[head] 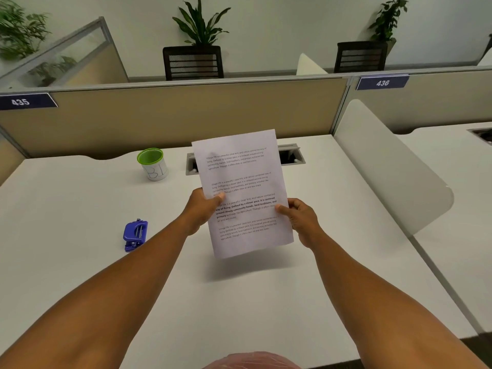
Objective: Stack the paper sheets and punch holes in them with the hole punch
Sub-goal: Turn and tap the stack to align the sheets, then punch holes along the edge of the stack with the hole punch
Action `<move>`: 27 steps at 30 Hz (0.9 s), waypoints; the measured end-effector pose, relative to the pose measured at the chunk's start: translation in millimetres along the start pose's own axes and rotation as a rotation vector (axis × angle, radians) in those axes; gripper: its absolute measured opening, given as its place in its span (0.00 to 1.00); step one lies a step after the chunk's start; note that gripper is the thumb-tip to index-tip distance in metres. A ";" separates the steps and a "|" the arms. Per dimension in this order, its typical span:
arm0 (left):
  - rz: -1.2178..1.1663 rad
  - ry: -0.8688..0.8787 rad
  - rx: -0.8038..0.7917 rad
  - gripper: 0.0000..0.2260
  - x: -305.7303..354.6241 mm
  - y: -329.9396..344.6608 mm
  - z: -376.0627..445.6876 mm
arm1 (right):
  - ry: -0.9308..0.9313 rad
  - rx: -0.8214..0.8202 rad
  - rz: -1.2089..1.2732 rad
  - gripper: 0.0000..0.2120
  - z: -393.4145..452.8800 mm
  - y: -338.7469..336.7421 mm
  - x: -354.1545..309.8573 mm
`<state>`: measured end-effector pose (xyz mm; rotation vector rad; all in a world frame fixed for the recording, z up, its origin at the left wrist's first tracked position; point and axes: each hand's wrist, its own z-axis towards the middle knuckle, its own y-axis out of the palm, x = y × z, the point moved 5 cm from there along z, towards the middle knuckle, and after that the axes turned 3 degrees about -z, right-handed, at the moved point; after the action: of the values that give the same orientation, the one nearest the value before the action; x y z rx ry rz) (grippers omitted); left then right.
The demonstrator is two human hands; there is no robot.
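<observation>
The white paper sheets (pixel 246 171), printed with paragraphs of text, are held up above the middle of the white desk (pixel 80 262) and tilted slightly left. My left hand (pixel 202 209) grips their left edge with the thumb on the front. My right hand (pixel 300 219) grips the right edge the same way. The sheets lie so closely together that I cannot tell how many there are. A blue hole punch (pixel 135 235) lies on the desk left of my left forearm, apart from both hands.
A white cup with a green rim (pixel 153 163) stands at the back left of the desk. A grey cable tray opening (pixel 290 155) sits behind the sheets. A beige partition (pixel 186 115) closes the far edge, and a white divider panel (pixel 386 166) borders the right side.
</observation>
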<state>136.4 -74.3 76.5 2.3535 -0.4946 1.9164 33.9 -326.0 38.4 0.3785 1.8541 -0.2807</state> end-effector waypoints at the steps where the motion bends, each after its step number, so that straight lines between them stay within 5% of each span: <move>1: 0.004 -0.002 -0.007 0.12 -1.4 0.0 0.7 | 0.001 -0.004 0.001 0.10 0.5 0.6 -0.8; 21: 0.063 -0.068 -0.119 0.11 -28.0 7.2 2.3 | -0.011 -0.034 -0.099 0.10 9.7 0.8 3.5; 27: -0.088 -0.155 0.065 0.09 -45.7 -13.9 8.5 | 0.004 0.016 -0.174 0.10 16.6 -0.2 13.4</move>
<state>140.5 -53.9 32.7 2.5317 -0.3361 1.7486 44.5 -330.8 20.5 0.2289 1.8927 -0.4142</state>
